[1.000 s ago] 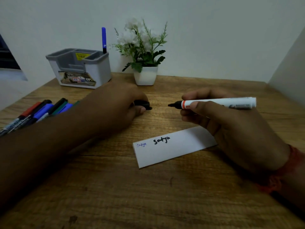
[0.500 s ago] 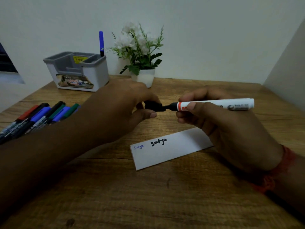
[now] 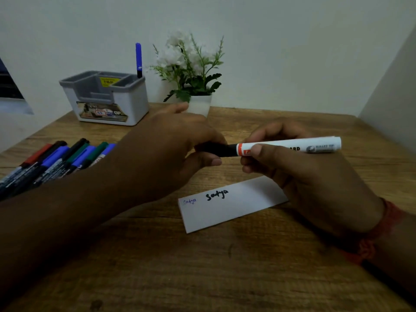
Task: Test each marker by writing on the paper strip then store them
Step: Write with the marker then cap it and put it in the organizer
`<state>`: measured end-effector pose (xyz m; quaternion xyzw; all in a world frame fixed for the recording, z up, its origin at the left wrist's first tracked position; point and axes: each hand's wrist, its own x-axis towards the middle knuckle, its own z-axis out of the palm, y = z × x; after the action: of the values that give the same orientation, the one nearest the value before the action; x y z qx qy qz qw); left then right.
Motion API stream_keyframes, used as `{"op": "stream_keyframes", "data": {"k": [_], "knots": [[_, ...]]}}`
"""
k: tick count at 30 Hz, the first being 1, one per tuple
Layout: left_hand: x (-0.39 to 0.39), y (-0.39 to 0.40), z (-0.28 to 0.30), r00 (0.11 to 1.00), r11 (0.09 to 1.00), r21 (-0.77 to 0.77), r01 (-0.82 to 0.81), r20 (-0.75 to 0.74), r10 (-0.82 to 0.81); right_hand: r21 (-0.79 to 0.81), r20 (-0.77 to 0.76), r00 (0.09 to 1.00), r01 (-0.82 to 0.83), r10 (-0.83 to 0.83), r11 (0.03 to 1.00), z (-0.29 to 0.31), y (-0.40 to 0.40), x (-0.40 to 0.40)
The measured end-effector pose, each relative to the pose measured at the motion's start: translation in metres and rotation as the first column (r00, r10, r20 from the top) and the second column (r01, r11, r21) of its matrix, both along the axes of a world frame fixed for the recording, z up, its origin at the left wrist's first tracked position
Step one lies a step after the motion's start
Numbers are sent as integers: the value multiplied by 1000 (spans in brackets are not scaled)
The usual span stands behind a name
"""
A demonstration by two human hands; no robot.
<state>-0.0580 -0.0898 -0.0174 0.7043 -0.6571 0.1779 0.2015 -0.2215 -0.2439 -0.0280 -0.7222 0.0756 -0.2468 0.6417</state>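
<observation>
My right hand (image 3: 299,174) grips a white marker (image 3: 292,147) held level above the table. The marker's black cap (image 3: 221,149) sits over its tip, pinched by the fingers of my left hand (image 3: 166,154). Below the hands lies a white paper strip (image 3: 227,206) with one small blue word and one black word written at its left end. Several capped markers (image 3: 56,161) in red, black, blue and green lie side by side at the left. One blue marker (image 3: 138,59) stands upright in the grey organiser (image 3: 105,97) at the back left.
A small white pot with a plant (image 3: 193,86) stands behind my hands against the wall. The wooden table (image 3: 202,266) ends at walls at the back and on the right. A red thread band is around my right wrist (image 3: 378,235).
My left hand brought the black cap from the left up to the marker's bare tip and pushed it over the tip. My right hand held the marker nearly still.
</observation>
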Motion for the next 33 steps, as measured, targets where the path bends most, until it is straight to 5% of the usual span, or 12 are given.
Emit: {"op": "stream_keyframes", "data": {"k": [13,17,25,29,33], "knots": [[-4,-2,10,997,992,-107,-70,-49,65,148,103,993,35,-51,988,0,12,13],[10,4,13,993,991,-83,-102,54,107,166,114,989,75,-94,983,8,13,13],[70,25,12,836,854,-30,-519,189,514,231,-76,996,63,-47,971,22,18,33],[100,36,9,757,767,0,-641,167,632,-96,-288,957,8,-35,995,40,28,71],[122,47,7,700,701,47,-712,133,702,-444,-344,926,-16,-154,896,67,31,135]]}}
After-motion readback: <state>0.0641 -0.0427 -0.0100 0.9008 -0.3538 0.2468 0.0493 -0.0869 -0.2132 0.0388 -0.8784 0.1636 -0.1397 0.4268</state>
